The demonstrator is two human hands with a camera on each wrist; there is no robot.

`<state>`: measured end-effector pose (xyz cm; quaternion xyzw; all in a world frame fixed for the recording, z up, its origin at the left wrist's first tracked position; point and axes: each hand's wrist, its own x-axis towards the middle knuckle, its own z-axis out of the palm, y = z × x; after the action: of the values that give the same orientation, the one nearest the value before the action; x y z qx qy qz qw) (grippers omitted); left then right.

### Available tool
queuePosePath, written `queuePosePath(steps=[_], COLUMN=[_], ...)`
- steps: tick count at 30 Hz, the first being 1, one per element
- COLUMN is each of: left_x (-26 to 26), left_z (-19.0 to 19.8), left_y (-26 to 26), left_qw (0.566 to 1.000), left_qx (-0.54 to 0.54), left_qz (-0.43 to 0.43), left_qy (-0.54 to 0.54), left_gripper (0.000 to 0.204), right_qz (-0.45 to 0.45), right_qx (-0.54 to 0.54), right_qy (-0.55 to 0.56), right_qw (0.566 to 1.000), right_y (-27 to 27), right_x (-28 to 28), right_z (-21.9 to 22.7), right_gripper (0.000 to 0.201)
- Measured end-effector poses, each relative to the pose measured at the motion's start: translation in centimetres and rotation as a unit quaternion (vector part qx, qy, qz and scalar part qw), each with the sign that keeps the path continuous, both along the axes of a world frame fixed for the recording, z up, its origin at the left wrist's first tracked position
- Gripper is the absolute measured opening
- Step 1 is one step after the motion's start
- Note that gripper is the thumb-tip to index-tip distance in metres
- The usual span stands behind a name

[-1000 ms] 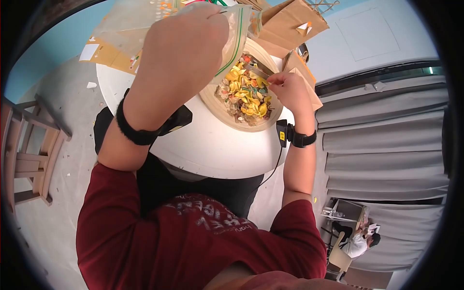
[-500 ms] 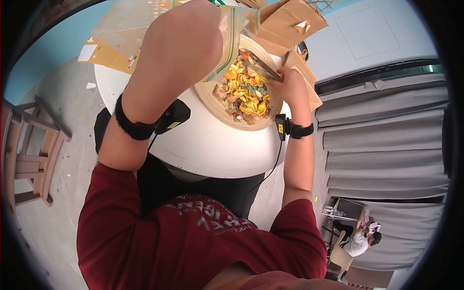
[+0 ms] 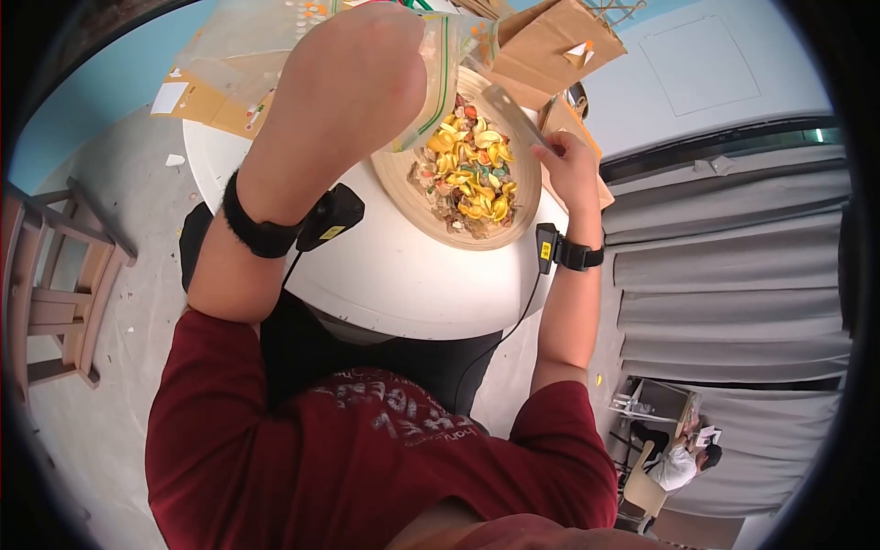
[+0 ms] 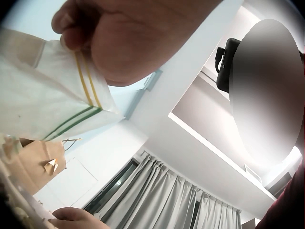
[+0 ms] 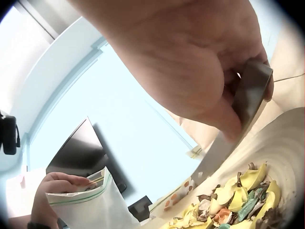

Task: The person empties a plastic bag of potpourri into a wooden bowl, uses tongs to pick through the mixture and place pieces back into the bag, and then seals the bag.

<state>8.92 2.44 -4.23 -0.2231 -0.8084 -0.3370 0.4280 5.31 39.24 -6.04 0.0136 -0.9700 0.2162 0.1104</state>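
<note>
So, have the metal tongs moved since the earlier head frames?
Yes: in the head view, the metal tongs have shifted right, toward the right rim of the wooden bowl.

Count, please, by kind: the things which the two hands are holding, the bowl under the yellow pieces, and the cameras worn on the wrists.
Zip bag, in the left hand: 1
Metal tongs, in the right hand: 1
Round bowl: 1
Wrist cameras: 2
Total: 5

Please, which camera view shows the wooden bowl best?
The head view: most of the wooden bowl shows from above. The right wrist view shows only part of its inside; the left wrist view, at most a blurred edge.
</note>
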Motion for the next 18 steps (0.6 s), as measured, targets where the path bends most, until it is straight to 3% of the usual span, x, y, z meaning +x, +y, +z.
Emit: queuePosePath(steps=[1, 4, 7, 10, 18], left_x=[0.0, 0.1, 0.1, -0.2, 0.0], left_z=[0.0, 0.0, 0.1, -0.3, 0.0], left_y=[0.0, 0.1, 0.2, 0.3, 0.3], left_qw=[1.0, 1.0, 1.0, 1.0, 0.999], left_qx=[0.0, 0.001, 0.0, -0.004, -0.015], left_qz=[0.0, 0.0, -0.002, -0.002, -0.007], left_qy=[0.004, -0.002, -0.028, -0.009, -0.032], left_gripper=[0.025, 0.025, 0.025, 0.025, 0.026], right_qz=[-0.014, 0.018, 0.034, 0.113, 0.071], right_qx=[-0.013, 0.083, 0.079, 0.116, 0.128], right_qy=[0.009, 0.085, 0.029, 0.018, 0.103], right_qw=[1.0, 0.993, 0.996, 0.987, 0.984], right_y=[-0.2, -0.1, -1.1, -1.4, 0.6], right_x=[0.0, -1.0, -0.4, 0.3, -0.2], right_z=[0.0, -1.3, -1.0, -0.7, -1.5], right_gripper=[0.031, 0.031, 0.031, 0.031, 0.034])
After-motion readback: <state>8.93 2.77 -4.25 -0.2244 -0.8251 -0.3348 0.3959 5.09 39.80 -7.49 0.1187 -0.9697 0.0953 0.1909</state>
